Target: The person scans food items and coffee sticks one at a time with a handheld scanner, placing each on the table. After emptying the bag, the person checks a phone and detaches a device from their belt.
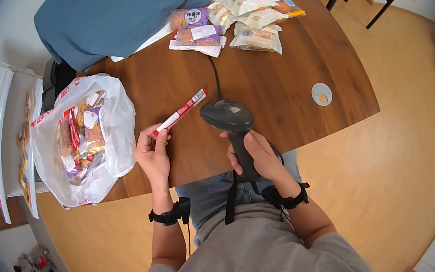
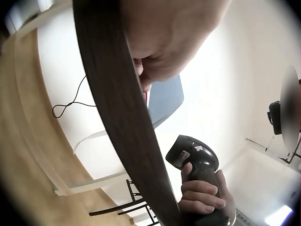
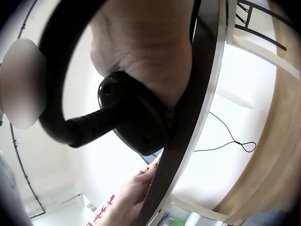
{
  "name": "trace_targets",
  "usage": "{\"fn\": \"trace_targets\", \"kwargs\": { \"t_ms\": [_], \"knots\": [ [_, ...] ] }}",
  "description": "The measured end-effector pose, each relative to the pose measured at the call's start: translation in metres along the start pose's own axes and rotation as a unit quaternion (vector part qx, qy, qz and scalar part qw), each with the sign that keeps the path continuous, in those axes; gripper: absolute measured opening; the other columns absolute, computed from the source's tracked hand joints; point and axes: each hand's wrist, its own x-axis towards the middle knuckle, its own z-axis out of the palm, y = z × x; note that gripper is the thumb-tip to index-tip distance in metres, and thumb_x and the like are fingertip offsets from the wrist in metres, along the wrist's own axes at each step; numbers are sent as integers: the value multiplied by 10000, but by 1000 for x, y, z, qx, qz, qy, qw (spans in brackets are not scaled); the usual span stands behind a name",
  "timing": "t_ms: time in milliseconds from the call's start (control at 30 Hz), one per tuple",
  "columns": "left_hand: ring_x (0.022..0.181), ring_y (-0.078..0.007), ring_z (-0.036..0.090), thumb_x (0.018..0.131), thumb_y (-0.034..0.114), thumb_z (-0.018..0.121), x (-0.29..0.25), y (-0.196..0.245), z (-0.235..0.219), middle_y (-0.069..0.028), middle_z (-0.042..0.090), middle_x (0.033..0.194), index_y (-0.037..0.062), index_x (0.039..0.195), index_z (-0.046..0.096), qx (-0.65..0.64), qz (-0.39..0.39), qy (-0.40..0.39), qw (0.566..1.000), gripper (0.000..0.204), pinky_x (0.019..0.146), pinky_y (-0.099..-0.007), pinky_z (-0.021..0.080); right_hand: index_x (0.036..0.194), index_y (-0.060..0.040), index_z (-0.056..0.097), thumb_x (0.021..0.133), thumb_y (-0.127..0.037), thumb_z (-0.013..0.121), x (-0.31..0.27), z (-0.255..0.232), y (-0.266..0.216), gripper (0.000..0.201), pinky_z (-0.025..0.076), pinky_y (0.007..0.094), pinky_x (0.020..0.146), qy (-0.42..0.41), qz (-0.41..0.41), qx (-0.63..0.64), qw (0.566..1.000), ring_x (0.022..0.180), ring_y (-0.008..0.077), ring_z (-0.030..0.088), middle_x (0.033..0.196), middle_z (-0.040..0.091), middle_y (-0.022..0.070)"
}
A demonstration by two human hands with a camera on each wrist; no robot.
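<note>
My left hand [image 1: 153,155] pinches the lower end of a slim red and white stick packet [image 1: 180,112], which slants up and to the right above the table. Around the handle of a black handheld barcode scanner [image 1: 230,116] curl the fingers of my right hand [image 1: 262,157]. The scanner's head points left, toward the packet's upper end, with a gap between them. In the left wrist view the right hand [image 2: 203,197] wraps the scanner grip. The right wrist view shows the base of the scanner [image 3: 136,115] with its thick cable.
A white plastic bag [image 1: 122,139] of packaged snacks stands open at the table's left. Purple packets [image 1: 199,33] and several pale bread packs [image 1: 257,37] lie at the back beside a blue chair back [image 1: 124,4]. A round lid [image 1: 321,94] sits near the right edge of the wooden table [image 1: 284,106].
</note>
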Motion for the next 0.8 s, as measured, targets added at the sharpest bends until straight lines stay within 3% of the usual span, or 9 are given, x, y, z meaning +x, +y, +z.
{"fn": "trace_targets", "kwargs": {
  "t_ms": [333,400,500,633,800],
  "knots": [
    [725,-83,586,913,61,681,-7,-5,-8,-45,658,848,-25,1005,664,-27,25,25,999,128,685,-202,467,1237,-26,493,1028,-517,376,-1,1,0,546,432,233,533,17,16,0,1000,556,91,538,720,558,47],
    [706,-86,586,911,66,684,-9,1,-11,-54,660,849,-27,1001,663,-19,29,56,998,132,666,-206,469,1249,-25,490,1028,-521,372,-1,3,-1,556,431,231,533,18,20,4,1000,557,90,539,723,559,46],
    [668,-106,590,925,79,668,-8,22,-32,-74,662,833,-28,1000,641,-4,57,176,983,133,639,-226,492,1272,-23,485,1026,-529,367,-1,2,-3,574,430,228,533,21,21,10,1000,558,87,542,729,561,45],
    [818,-174,638,979,115,592,19,60,-86,-145,655,961,-34,1157,529,-149,109,307,934,241,756,-262,525,1280,-27,486,1022,-539,368,0,0,-3,585,430,225,534,9,14,-1,1000,561,82,545,736,561,42],
    [920,-209,641,988,142,576,39,71,-103,-169,644,1035,-40,1194,504,-213,108,291,926,284,810,-277,521,1283,-28,485,1022,-539,372,0,0,-3,584,428,223,531,6,12,4,1000,561,80,545,736,558,39]
  ]
}}
